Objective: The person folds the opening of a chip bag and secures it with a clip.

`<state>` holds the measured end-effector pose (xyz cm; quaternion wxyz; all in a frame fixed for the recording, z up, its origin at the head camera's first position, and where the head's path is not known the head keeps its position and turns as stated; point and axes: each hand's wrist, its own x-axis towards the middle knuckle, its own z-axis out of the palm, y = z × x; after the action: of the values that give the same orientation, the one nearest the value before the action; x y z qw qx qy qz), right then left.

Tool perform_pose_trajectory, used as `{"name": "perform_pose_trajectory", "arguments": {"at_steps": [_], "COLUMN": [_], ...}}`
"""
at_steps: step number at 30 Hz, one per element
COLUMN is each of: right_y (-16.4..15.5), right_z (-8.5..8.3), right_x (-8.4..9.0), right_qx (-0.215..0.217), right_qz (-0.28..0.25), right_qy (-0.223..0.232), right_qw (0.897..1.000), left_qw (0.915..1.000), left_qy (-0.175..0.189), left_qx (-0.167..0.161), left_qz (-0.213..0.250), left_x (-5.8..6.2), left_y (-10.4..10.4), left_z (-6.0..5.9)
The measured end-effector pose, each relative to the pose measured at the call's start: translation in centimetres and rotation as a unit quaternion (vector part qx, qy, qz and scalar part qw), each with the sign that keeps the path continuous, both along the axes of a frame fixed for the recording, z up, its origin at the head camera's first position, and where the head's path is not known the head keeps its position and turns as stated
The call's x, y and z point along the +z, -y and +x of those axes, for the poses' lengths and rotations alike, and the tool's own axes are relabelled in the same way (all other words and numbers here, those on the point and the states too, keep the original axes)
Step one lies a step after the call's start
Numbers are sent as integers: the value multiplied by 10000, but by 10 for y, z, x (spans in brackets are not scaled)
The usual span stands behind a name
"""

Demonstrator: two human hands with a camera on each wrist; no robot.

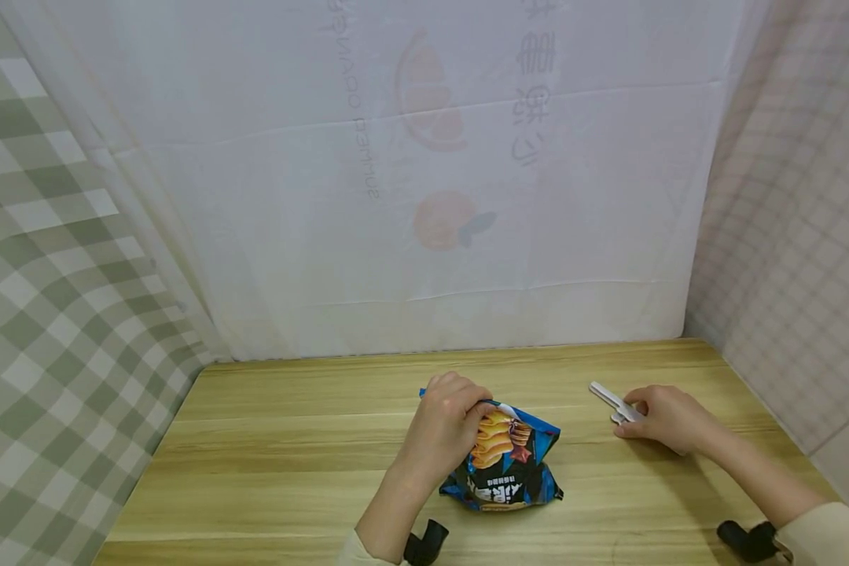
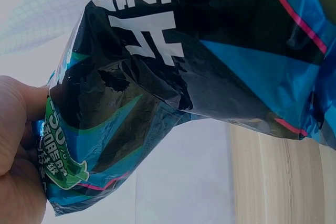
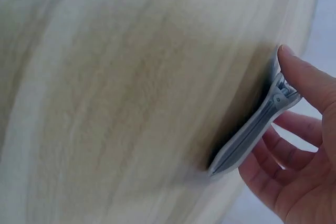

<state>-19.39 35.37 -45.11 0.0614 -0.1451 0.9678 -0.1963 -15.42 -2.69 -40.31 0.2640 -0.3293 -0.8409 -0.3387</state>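
Head view: two hands over desk point(image 1: 269, 440).
Left grip point(image 1: 444, 420): chip bag point(image 1: 507, 464) pinched at top.
Right grip point(image 1: 668, 418): grey clip point(image 1: 614, 402) held between fingers, well apart from bag.

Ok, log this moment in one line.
left hand: grips snack bag by its bunched top | right hand: pinching grey clip | surface: wooden table

one snack bag point(image 1: 504, 460), one clip point(image 1: 614, 402), two hands

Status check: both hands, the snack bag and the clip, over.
Left hand grips the top of the snack bag, bag on the table. Right hand pinches the grey clip. Nothing lies between bag and clip.
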Motion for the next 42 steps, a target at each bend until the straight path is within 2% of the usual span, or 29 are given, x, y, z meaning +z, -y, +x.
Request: {"name": "perform_pose_trajectory", "arguments": {"at_steps": [7,17,28,33,36,42], "right_y": [-3,-9,-19,-20,-19,-10], "right_z": [0,6,10,18,23,32], "right_x": [8,10,10,10,10,9], "right_qx": [63,-330,-497,-838,-902,-982], "right_qz": [-2,-2,89,-251,-469,-948], "right_qy": [-56,-526,-707,-851,-1010,-1716], "right_qw": [10000,9981,9962,9925,9897,9757], "left_qw": [10000,10000,10000,9999,9999,10000], "left_qy": [55,-39,-69,-90,-93,-83], "left_qx": [-15,-43,-2,1,-14,-4], "left_qz": [-1,-13,-45,-68,-72,-42], "left_x": [0,0,0,-1,-1,0], "left_y": [0,0,1,1,0,0], "left_z": [0,-1,0,0,-1,-1]}}
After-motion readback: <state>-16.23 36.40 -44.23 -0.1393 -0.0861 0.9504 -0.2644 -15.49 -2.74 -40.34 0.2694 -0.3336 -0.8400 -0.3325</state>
